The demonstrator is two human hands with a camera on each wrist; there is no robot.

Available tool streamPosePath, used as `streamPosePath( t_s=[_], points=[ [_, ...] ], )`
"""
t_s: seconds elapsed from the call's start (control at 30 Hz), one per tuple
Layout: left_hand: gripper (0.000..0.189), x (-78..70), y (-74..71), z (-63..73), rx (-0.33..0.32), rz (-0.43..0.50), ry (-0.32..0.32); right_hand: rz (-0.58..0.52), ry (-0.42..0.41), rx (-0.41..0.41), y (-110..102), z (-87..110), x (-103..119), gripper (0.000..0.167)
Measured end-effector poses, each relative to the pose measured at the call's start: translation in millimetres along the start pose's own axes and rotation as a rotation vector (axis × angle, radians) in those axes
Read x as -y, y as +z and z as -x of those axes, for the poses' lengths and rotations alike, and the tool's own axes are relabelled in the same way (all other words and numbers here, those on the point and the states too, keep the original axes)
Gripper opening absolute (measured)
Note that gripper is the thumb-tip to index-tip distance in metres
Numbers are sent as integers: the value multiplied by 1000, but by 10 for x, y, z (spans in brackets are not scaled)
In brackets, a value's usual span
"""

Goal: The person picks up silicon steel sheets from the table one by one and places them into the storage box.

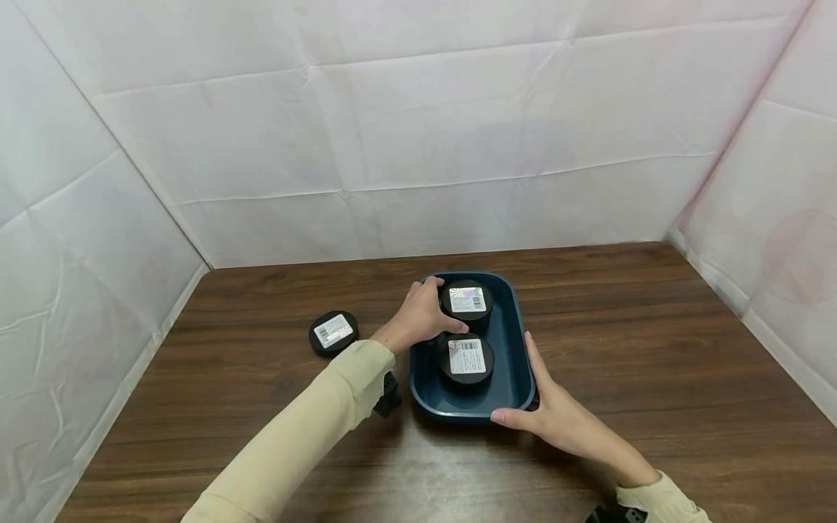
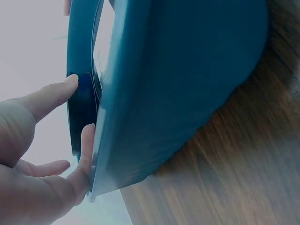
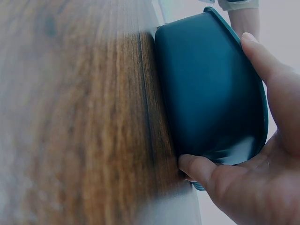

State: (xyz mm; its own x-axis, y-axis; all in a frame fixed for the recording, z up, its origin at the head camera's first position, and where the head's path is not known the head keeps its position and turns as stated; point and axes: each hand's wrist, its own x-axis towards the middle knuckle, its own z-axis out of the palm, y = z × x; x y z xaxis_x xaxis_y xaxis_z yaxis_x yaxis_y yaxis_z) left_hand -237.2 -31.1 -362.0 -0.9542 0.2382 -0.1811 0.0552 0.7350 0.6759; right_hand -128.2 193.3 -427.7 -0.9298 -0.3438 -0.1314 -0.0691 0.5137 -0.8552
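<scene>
A dark blue-green tray [image 1: 510, 341] holds black round containers with white barcode labels. My left hand [image 1: 420, 314] reaches over the tray's left side and holds the far container [image 1: 467, 299] between thumb and fingers. Just below that thumb lies the near container [image 1: 467, 359]. At the tray's near right corner, my right hand [image 1: 556, 410] grips it, thumb at the front rim and fingers along the right side. The right wrist view shows the tray's outer wall [image 3: 206, 89] between thumb and fingers. Another flat black round container [image 1: 333, 333] lies on the table left of the tray.
The brown wooden table [image 1: 261, 407] carries everything. White creased sheeting [image 1: 418, 131] stands behind it and along both sides. Black wrist devices are strapped at both sleeves; the left one [image 1: 388, 396] is close to the tray's left side.
</scene>
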Motion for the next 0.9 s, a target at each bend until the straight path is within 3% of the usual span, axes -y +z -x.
streamPosePath(
  t_s=[0.4, 0.77, 0.9],
  points=[
    [81, 55, -16, 105, -61, 66, 55, 1, -2, -5, -3, 8, 1, 121],
    [70, 154, -60, 215, -126, 83, 45, -3, 6, -5, 2, -3, -7, 121],
    [66, 201, -98, 251, -139, 81, 71, -7, -1, -6, 3, -3, -13, 121]
  ],
)
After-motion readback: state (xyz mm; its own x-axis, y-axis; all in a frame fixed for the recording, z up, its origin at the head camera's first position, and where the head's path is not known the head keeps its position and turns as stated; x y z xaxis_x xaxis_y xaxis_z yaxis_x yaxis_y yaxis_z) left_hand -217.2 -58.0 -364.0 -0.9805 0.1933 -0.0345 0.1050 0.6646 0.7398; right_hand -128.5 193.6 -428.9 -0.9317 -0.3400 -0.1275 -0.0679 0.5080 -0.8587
